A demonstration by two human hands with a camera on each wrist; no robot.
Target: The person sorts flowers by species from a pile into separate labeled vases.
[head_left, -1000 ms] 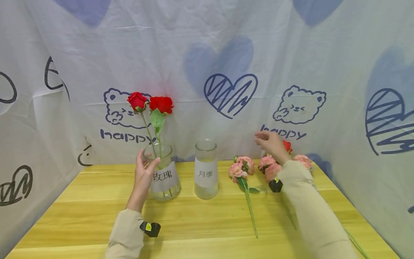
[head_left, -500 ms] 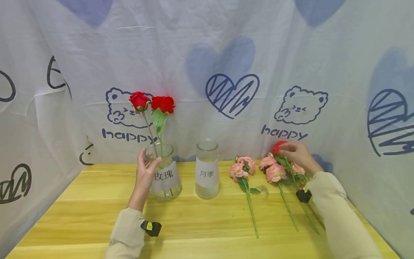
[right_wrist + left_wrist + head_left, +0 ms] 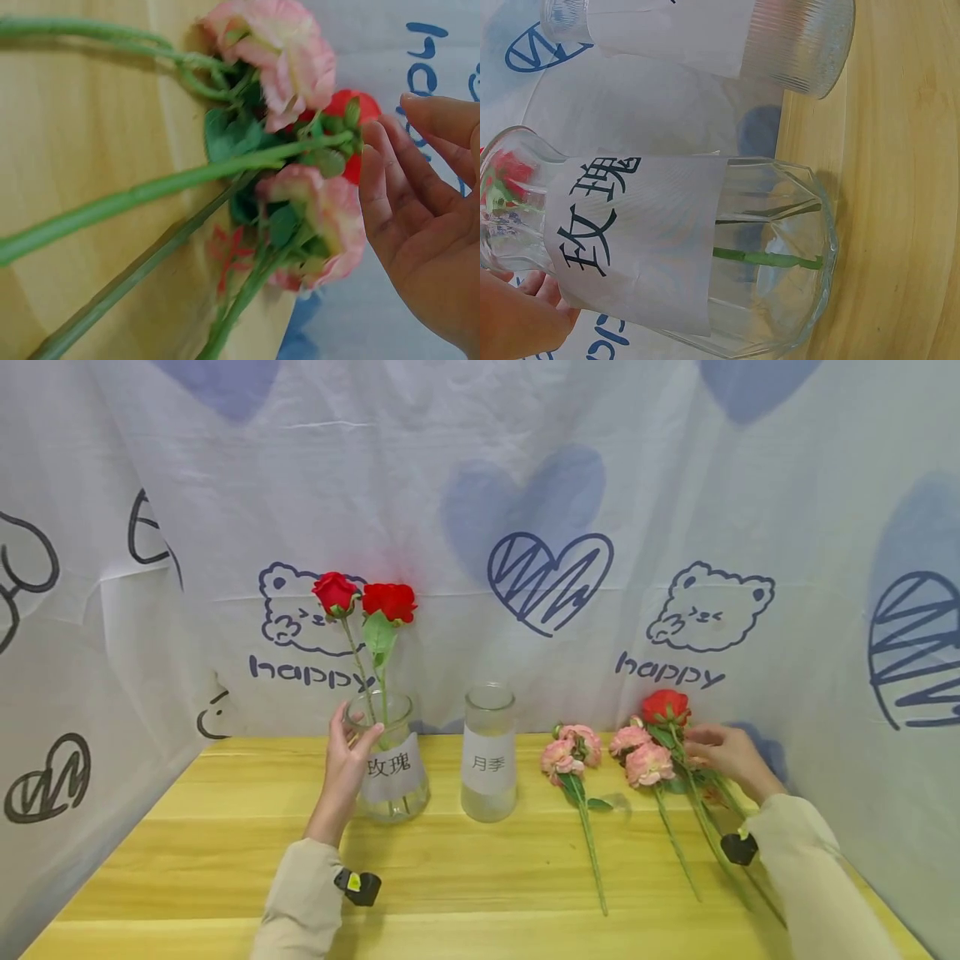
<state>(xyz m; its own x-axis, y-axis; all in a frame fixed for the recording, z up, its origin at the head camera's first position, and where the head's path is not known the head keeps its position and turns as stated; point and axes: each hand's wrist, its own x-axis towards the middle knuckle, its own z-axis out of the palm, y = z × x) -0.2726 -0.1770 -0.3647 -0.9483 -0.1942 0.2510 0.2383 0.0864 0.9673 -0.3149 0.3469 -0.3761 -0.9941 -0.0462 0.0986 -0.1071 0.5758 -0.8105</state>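
The left hand (image 3: 347, 767) holds the glass vase (image 3: 390, 760) with curled fingers. The right hand (image 3: 731, 758), fingers loose and open, touches a red rose (image 3: 665, 707) on the bench (image 3: 465, 868).

Right hand (image 3: 726, 755) has dropped from up against the printed backdrop, a second ago, down to the table's far right corner, and now sits low beside the loose flowers, fingers on the stem just under the red rose (image 3: 664, 706). That rose, half hidden behind the hand before, now shows in full, its head raised above the pink flowers (image 3: 647, 763). The forearm no longer crosses the pink blooms, so their stems lie in plain sight.
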